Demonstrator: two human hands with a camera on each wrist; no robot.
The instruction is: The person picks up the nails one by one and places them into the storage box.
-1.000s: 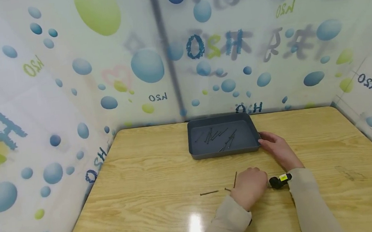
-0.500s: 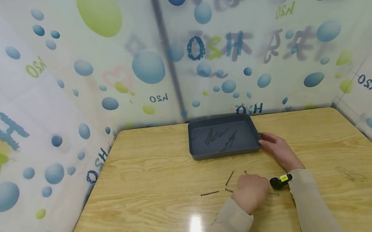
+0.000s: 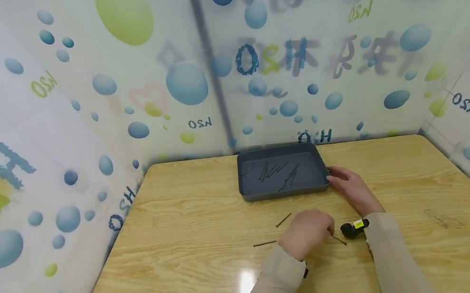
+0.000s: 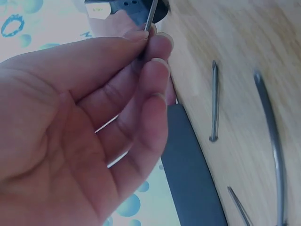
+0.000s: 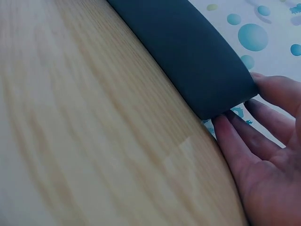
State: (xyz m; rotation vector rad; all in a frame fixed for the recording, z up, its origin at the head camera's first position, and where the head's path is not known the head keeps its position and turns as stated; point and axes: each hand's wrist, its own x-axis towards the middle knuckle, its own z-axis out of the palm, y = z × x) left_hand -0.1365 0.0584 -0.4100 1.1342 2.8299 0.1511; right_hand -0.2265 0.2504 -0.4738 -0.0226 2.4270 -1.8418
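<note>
A thin dark nail point(image 4: 151, 14) was up off the wood, pinched between the thumb and fingertips of the left hand point(image 3: 306, 232), its shaft poking out past the hand toward the lower right of the head view point(image 3: 338, 239). The wrist view showed the grip plainly: fingers curled, tips closed on the shaft near the top edge of the frame. So the step in hand looked like the pick-up, a loose nail just gathered from the wooden table point(image 3: 185, 247).

The grey tray point(image 3: 282, 176) sat at centre frame near the far edge of the table, several nails already lying inside it. The right hand point(image 3: 351, 190) rested against the tray's right-hand corner, fingers straight and touching the wall point(image 5: 225, 94), gripping nothing, seemingly steadying it.

Next, as I judged it, the carry called for a short lift up-frame to the tray and a clean release over its floor, keeping the pinch firm because the nail was thin and could swivel.

Two more nails lay on the table left of the hand, one flat point(image 3: 264, 243), one slanted point(image 3: 283, 219).

Against half a second before: the left hand had shifted left and lifted, and the slanted nail lay a little further left.
</note>
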